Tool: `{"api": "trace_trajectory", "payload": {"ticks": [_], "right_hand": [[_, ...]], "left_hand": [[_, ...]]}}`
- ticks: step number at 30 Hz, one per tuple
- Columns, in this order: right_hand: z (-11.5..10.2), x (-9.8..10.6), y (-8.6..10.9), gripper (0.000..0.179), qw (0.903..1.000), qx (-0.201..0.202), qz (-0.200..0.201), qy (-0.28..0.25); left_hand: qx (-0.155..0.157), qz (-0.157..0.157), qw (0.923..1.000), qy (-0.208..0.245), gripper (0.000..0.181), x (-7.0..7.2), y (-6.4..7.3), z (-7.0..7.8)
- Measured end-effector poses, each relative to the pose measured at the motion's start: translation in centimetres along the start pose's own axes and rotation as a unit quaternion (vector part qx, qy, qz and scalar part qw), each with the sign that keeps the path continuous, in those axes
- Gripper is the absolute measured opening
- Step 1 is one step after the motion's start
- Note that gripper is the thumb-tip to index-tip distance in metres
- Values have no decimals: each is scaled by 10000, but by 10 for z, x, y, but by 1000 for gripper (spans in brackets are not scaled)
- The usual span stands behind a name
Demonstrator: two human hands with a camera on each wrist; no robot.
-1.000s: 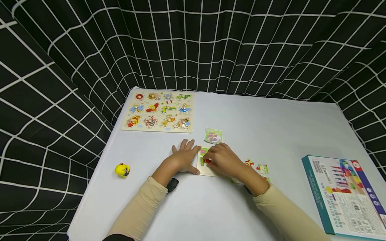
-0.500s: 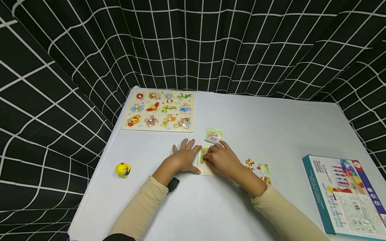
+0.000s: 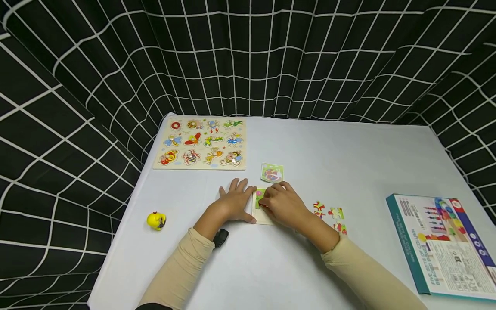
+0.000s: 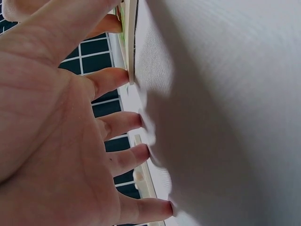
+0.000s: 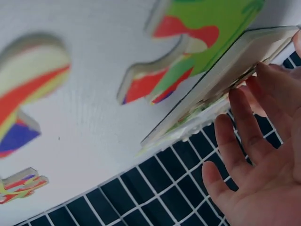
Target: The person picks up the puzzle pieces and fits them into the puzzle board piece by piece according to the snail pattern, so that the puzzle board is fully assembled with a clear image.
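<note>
White surface [image 3: 329,150] under a black grid curtain carries a small puzzle tray [image 3: 260,212] at its middle. Left hand [image 3: 234,201] lies flat beside it, fingers spread, thumb touching its edge. Right hand [image 3: 284,203] covers the tray, fingers curled onto it; whether they pinch a piece is hidden. Loose puzzle pieces [image 3: 329,213] lie nearby.

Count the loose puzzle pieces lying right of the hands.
3 visible: one red-yellow piece, one green piece beside it, one red piece nearer the right sleeve, which may hide more.
</note>
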State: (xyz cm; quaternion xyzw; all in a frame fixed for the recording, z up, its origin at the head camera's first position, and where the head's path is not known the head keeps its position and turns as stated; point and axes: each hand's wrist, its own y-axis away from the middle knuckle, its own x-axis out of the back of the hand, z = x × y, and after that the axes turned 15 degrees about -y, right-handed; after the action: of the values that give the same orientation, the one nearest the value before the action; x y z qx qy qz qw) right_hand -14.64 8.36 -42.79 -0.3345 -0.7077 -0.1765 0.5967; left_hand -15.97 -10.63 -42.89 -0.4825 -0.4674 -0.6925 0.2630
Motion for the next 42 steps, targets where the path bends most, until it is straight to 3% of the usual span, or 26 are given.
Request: {"api": "trace_trajectory", "payload": {"ticks": [6, 10, 15, 22, 27, 32, 42], "right_hand": [[-1, 4, 0, 12, 9996, -29, -289, -21], [4, 15, 8, 20, 9965, -266, -510, -609], [22, 34, 35, 27, 9889, -707, -320, -1267], [57, 53, 90, 32, 9837, -1454, -53, -1054], [70, 55, 111, 27, 9797, -1741, -133, -984], [73, 49, 108, 25, 9814, -1652, -94, -978], [72, 49, 111, 25, 9836, -1636, 18, -761]], "left_hand": [[11, 37, 9999, 131, 98, -1, 1, 0], [-73, 50, 9998, 204, 98, 0, 0, 0], [-118, 40, 9995, 277, 98, -1, -1, 2], [-117, -27, 9992, 373, 98, 0, 0, 1], [-176, -25, 9990, 414, 99, 2, 0, 0], [-109, -31, 9989, 455, 99, 4, 5, -5], [-104, -12, 9991, 401, 99, 4, 1, 0]]}}
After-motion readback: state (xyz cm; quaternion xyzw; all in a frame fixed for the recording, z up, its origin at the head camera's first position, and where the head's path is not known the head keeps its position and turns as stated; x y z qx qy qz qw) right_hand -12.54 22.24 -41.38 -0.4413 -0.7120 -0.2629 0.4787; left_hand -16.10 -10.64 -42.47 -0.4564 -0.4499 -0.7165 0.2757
